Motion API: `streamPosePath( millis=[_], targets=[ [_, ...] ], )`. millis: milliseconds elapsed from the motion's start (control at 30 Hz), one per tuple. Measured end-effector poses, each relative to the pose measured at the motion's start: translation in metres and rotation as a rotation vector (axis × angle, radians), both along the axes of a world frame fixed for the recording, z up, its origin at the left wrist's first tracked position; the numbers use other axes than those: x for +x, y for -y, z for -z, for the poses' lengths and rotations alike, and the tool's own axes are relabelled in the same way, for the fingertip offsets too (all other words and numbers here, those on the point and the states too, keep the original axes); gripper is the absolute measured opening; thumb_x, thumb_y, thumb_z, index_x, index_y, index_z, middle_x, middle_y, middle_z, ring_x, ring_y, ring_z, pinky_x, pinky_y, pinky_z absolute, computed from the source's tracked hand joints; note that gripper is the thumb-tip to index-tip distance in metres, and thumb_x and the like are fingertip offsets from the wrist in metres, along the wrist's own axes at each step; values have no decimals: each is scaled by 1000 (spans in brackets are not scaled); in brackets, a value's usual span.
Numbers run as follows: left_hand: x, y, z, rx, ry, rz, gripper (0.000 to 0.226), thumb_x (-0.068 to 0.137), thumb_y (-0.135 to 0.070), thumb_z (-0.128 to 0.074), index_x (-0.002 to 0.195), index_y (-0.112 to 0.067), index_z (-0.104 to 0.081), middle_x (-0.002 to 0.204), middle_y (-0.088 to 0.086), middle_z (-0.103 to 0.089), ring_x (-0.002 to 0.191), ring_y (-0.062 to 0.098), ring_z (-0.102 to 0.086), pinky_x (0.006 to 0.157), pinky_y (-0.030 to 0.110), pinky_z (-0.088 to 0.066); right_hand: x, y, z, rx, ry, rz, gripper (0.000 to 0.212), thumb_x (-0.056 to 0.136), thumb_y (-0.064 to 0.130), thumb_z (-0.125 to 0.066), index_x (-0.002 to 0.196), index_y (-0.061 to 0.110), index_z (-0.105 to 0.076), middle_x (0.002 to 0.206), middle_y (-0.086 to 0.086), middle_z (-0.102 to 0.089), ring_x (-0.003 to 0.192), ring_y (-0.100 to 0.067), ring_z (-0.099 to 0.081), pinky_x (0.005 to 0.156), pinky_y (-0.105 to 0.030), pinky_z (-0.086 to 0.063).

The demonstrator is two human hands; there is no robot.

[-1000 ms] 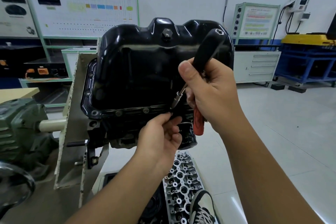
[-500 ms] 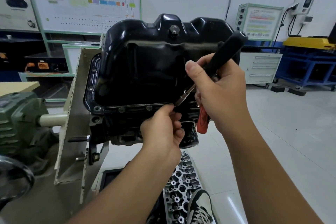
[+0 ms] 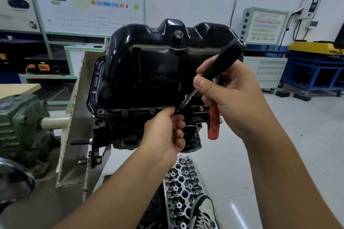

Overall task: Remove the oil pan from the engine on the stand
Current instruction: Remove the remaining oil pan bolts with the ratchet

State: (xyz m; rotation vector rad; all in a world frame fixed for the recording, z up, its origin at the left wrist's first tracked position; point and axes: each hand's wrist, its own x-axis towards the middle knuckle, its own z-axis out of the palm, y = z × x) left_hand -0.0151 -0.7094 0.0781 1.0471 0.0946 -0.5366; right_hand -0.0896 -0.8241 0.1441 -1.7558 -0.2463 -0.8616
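Gripping a black-handled driver (image 3: 219, 69), the right hand (image 3: 234, 102) sets its socket tip at the oil pan (image 3: 149, 72) flange; the left hand (image 3: 163, 134) pinches there. Wall-board writing is illegible.

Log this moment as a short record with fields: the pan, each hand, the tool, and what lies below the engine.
oil pan: black, on the engine, drain plug in place
flange bolts: several visible along the near edge
right hand: grips the black-handled driver and a red-handled tool
driver tip: at the pan's near flange
left hand: fingers pinched at the flange beside the tip
oil filter: under the flange
below: cylinder head, shoe
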Motion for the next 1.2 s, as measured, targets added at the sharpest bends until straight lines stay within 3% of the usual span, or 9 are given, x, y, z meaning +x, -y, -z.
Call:
streamPosePath(
  millis=[100, 167, 267, 333, 500, 733, 933, 1200],
  targets=[
    [-9, 3, 7, 62, 245, -176, 32, 100, -30, -63, 77, -9, -70, 53, -2, -58, 38, 11, -44, 37, 24, -35, 0, 1, 1, 28, -4, 5, 16, 88, 8, -75, 95, 21, -70, 83, 7, -62, 64, -19, -51, 61, -32, -50],
    [-12, 2, 12, 165, 614, -337, 25, 97, -22, -67, 73, -16, -70, 59, -4, -63, 45, 13, -52, 44, 31, -45, 1, 0, 1, 63, 2, 20, 17, 85, 10, -75, 93, 25, -70, 84, 6, -62, 67, -19, -52, 62, -30, -50],
    [-3, -8, 11, 497, 1277, -535, 10, 88, -4, -73, 89, -13, -78, 81, -3, -67, 62, 12, -60, 63, 27, -53, 1, 1, 1, 103, -12, 16, 21, 85, 9, -73, 92, 30, -69, 83, 6, -64, 70, -17, -52, 64, -28, -49],
    [4, -12, 10, 700, 1469, -517, 11, 88, -5, -73, 98, -6, -78, 91, 0, -65, 68, 16, -60, 67, 32, -55, 0, 3, 0, 117, -30, -11, 24, 87, 6, -72, 91, 30, -69, 80, 8, -65, 66, -17, -50, 61, -27, -48],
    [9, -11, 6, 864, 1522, -416, 11, 93, -16, -70, 91, -6, -76, 85, 3, -65, 74, 28, -63, 67, 43, -55, -1, 1, 0, 139, -15, -8, 22, 85, 6, -72, 87, 28, -69, 78, 5, -65, 61, -19, -49, 56, -27, -46],
    [7, -7, 3, 834, 1388, -440, 11, 91, -19, -71, 100, -21, -76, 83, -3, -74, 77, 26, -70, 66, 43, -58, 3, 1, 0, 323, 72, 0, 21, 85, -2, -71, 86, 18, -68, 74, 0, -58, 58, -16, -46, 52, -28, -41],
    [8, -6, 0, 868, 1371, -389, 12, 92, -19, -69, 100, -22, -77, 83, -5, -71, 75, 26, -69, 66, 42, -59, 4, 7, -1, 391, 91, 1, 22, 83, -4, -70, 83, 18, -68, 70, 0, -56, 55, -14, -46, 50, -27, -40],
    [1, 0, 1, 1091, 1453, -369, 13, 97, -29, -63, 97, -19, -72, 94, -5, -58, 73, 28, -62, 60, 35, -49, 5, 5, 0, 382, 74, 54, 21, 84, -5, -71, 85, 15, -68, 69, 0, -56, 57, -15, -46, 51, -27, -40]
  ],
)
